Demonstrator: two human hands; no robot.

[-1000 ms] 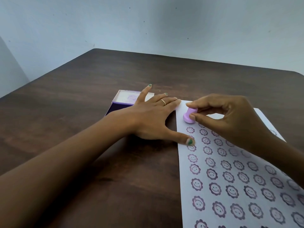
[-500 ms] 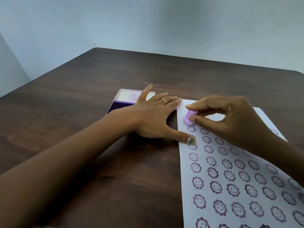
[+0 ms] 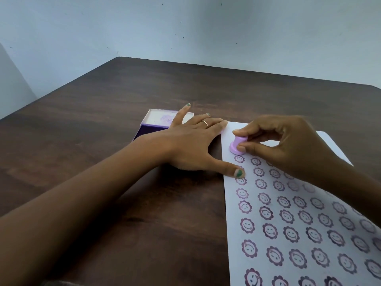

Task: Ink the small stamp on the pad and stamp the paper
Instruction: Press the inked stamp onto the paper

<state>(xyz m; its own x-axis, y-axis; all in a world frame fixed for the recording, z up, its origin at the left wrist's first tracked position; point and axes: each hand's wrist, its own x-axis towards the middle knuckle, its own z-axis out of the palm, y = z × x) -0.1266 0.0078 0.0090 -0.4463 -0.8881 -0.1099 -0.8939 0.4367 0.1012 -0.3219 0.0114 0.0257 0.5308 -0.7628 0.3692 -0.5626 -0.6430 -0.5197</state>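
Stamp (image 3: 237, 146) sits pinched in your right hand (image 3: 288, 147), base pressed on the paper (image 3: 233, 203) atop the left column. Your left hand (image 3: 191, 145) lies spread flat, thumb pinning the sheet. Rows are mostly filled; the pad (image 3: 156, 119), probably faint, waits behind for re-inking.

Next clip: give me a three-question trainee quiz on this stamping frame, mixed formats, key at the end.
1. True or false: the small stamp stands base-down on the paper.
2. Which hand pinches the stamp? A) left hand B) right hand
3. Fill in: the ink pad lies on the table, partly hidden behind the ____ hand.

Key: 1 true; 2 B; 3 left. The left hand lies flat, thumb on the paper's edge.
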